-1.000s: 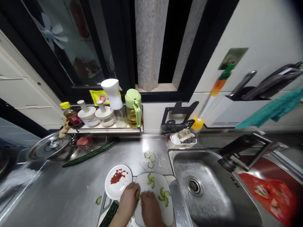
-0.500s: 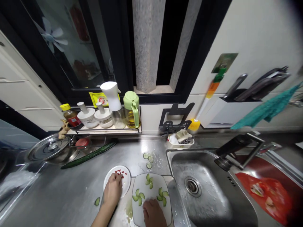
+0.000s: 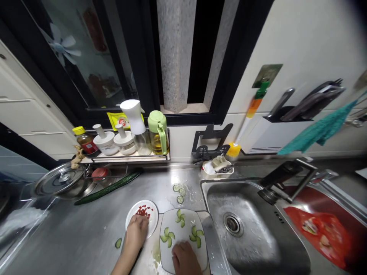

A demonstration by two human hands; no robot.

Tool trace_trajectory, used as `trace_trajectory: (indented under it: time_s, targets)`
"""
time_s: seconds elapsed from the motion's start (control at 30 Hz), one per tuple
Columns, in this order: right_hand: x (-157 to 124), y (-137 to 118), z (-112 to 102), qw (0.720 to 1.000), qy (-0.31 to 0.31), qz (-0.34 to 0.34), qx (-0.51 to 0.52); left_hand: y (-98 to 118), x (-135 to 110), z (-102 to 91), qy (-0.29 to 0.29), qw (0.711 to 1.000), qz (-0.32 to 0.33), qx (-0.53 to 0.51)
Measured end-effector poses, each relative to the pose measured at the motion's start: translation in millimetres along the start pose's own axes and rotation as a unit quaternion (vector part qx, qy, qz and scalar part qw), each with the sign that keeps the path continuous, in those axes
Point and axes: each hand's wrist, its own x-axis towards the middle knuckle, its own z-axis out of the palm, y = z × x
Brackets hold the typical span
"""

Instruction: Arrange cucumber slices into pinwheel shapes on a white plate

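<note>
My left hand [image 3: 138,228] is over the round white plate [image 3: 130,215], its fingertips pinched together just in front of small red pieces [image 3: 144,211]. Whether a piece is between those fingers is hidden. On the square white plate [image 3: 187,215], cucumber slices [image 3: 180,218] are laid out in pinwheel shapes, with several slices in each. My right hand [image 3: 185,256] rests over the near part of this plate, fingers curled together; anything under or in them is out of sight. Partly hidden beneath my left forearm is a dark, narrow object.
Loose cucumber slices [image 3: 180,199] lie on wet steel behind the plates, and one cut piece [image 3: 118,243] sits at left. A whole cucumber [image 3: 109,189] lies below the condiment rack [image 3: 137,158]. To the right is the sink [image 3: 243,194] with its black faucet [image 3: 276,179].
My left hand has drawn back slightly toward me, uncovering more of the red pieces. My right hand stays almost where it was.
</note>
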Motion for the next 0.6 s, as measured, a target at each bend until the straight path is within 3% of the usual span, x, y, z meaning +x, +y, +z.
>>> trace_trajectory:
  time_s: [0.27,0.5,0.6]
  targets:
    - [3,-6,-3,0.997,0.058,-0.024,0.048,15,-30,-5.9,-0.050,0.985,-0.089,-0.137]
    - [8,-9,-21,0.996,0.068,0.012,0.047,39,-58,11.5,-0.075,0.989,0.003,-0.127]
    - [9,-10,-25,0.997,0.057,0.024,0.039,45,-65,24.8,-0.052,0.991,0.024,-0.123]
